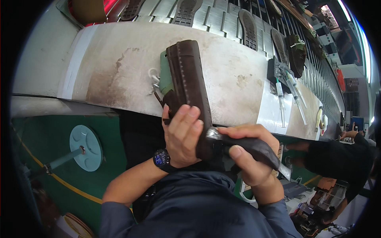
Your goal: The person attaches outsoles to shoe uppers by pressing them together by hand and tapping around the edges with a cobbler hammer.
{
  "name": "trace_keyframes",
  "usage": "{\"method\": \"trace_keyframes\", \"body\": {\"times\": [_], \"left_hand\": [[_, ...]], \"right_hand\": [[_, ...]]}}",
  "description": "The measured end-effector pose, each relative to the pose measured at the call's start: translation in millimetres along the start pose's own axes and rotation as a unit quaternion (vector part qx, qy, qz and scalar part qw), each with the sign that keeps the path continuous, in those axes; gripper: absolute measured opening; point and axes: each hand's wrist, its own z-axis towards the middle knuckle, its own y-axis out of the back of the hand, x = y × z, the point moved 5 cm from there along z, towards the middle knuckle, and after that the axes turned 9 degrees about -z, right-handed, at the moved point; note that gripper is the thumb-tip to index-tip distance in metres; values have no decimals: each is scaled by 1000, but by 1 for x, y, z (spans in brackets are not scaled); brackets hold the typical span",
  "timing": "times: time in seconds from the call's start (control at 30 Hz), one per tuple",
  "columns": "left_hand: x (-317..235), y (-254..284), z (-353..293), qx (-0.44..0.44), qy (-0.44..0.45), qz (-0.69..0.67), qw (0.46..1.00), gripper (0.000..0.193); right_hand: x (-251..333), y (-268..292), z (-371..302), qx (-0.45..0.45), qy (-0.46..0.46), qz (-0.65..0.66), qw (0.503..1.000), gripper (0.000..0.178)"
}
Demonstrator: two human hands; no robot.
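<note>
A dark brown leather shoe (pixel 192 75) lies on its side, its toe end over the worktable and its near end by my body. Pale stitching runs along its edge, and green material shows at its left. My left hand (pixel 180 137) is wrapped around the near part of the shoe. In my right hand (pixel 254 154) is a hand tool with a dark wrapped grip (pixel 258 150). Shiny metal shows at both its ends, and the left end meets the shoe's side near the heel. A white lace loop (pixel 153 75) hangs beside the shoe.
Several shoe soles (pixel 248 29) lie on a slatted metal conveyor (pixel 222 20) beyond the stained worktable (pixel 131 67). Several syringes (pixel 281 101) lie at the right by a black block (pixel 276 69). Another brown shoe (pixel 297 55) stands there. A person (pixel 337 158) is farther right.
</note>
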Motion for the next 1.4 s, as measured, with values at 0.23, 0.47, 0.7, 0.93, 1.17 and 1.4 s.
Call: {"method": "trace_keyframes", "body": {"times": [0.23, 0.47, 0.7, 0.93, 1.17, 1.4], "left_hand": [[9, 2, -1, -18, -2, 22, 1000, 44], [13, 5, 0, 29, -40, 7, 999, 70], [20, 7, 1, -21, 0, -16, 1000, 42], [26, 11, 1, -25, 7, -20, 999, 40], [24, 8, 5, -18, 6, -36, 999, 33], [29, 11, 2, -13, -12, -33, 999, 41]], "right_hand": [[15, -1, 61, 190, -121, -74, 972, 25], [-7, -12, 113, 67, -112, -34, 991, 20], [11, 7, 139, -84, -57, 8, 995, 19], [6, -24, 162, 83, -62, -144, 984, 22], [-6, -21, 204, 84, 1, -160, 984, 23], [-2, -10, 227, 44, -94, -71, 992, 29]]}}
